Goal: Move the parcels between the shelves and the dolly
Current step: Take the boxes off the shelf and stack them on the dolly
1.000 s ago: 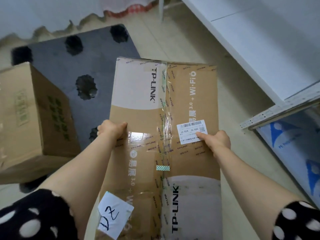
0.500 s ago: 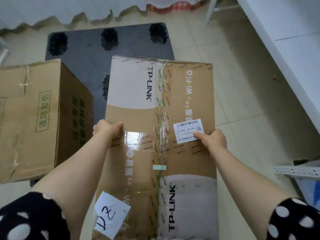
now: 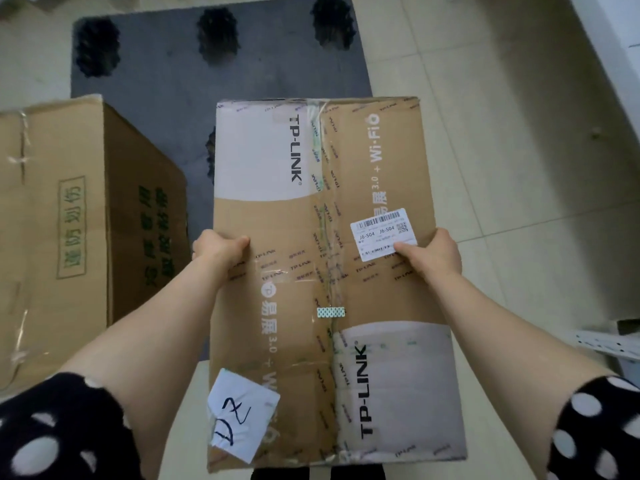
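Observation:
I carry a long brown TP-LINK parcel flat in front of me, taped along its middle, with a barcode label and a white "D2" note. My left hand grips its left edge, thumb on top. On the right edge, my right hand grips beside the barcode label. The parcel's far end hangs over the dark grey dolly, which lies on the floor ahead. A second, bigger brown parcel with green print stands on the dolly's left part.
Beige floor tiles stretch to the right of the dolly. A white shelf edge runs along the far right, and a perforated metal rail pokes in at the right.
The view has swung left and down: the dolly and the big parcel now sit more centrally and closer, the white shelf has slid off to the right. Both hands keep the same hold.

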Tool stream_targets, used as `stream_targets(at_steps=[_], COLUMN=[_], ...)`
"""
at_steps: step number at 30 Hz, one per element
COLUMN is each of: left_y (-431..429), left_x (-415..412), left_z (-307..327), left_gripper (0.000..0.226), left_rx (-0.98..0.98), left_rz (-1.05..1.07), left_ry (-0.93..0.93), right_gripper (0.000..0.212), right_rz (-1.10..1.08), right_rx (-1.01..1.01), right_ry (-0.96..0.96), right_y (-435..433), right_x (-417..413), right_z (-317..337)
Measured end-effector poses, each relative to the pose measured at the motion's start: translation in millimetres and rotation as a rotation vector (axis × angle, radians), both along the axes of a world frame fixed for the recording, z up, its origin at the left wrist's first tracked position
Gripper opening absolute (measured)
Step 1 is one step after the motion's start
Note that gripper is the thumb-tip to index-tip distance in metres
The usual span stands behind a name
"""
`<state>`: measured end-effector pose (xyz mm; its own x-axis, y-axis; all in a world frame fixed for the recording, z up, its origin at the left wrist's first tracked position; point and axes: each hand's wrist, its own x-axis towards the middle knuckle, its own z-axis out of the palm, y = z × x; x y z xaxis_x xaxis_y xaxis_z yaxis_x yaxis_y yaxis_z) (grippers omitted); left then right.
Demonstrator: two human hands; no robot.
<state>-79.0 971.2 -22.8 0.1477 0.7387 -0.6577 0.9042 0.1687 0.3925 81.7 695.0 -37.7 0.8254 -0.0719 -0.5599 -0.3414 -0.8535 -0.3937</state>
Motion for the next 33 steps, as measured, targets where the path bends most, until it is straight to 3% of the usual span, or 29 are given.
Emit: stream_targets(at_steps=[4,7,14,19,22,26,30,33], left_y=[1,-1,-44,-36,-27,-24,-52,-94], left_x=[-4,-14,-65,-49,-24,24,57,32], left_z=[0,4,6,5,8,17,30,36], left_gripper=[0.048,0.052,0.081,0.045,0.047,0.034,0.072,0.090], left_rx=[-0.044,-0.075,-0.143,-0.095,-0.049,0.027,0.117,0.161], left_rz=[0.012,0.022,0.077,0.033,-0.106,-0.455,-0.716,-0.911], left_ry=[-0.028,-0.086,0.100,0.076,0.056,0.055,0.055,0.049], right_gripper=[0.069,0.083,0.093,0.083,0.081,0.082,0.081,0.074], right_rz=[0.020,0.001,-0.192,-0.193,-0.250,-0.404,-0.523,-0.497], right_rx=[0.024,0.018,-0.070,-0.031,-0.026,-0.003,0.042,0.072], right_ry=[-0.009,0.023,0.281,0.298,0.307,0.333,0.386,0.404], right_y=[1,-4,-54,-63,-63,-65,-62,-51], right_x=[-10,-26,-97,-102,-113,-136,-162,-176], right_z=[1,7,16,15,15,13,11,16])
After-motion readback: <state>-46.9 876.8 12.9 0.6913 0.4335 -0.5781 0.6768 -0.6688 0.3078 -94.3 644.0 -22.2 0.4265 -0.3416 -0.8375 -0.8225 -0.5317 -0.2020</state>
